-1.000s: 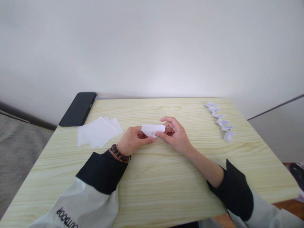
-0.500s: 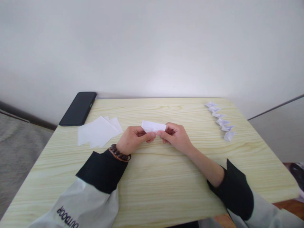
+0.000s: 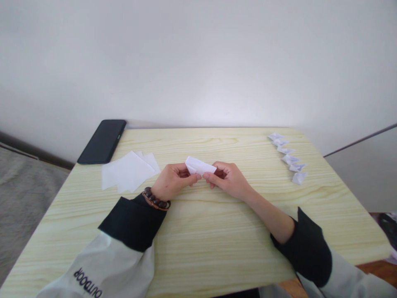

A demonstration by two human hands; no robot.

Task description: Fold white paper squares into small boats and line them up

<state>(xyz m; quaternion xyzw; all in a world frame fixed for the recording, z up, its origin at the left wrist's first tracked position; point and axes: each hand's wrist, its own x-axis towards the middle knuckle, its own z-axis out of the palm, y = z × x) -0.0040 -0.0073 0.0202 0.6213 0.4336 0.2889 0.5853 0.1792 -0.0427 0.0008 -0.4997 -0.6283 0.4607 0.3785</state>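
hands: our left hand (image 3: 172, 182) and right hand (image 3: 231, 180) each pinch 1 end of the half-folded paper slip (image 3: 200, 165), just above mid-table | progress: we judge 6 folded pieces (image 3: 290, 159) done at right, flat sheets (image 3: 128, 176) at left unfolded | surroundings: pale wood table (image 3: 217, 231), phone (image 3: 102, 141) at far-left corner, white wall (image 3: 198, 62)
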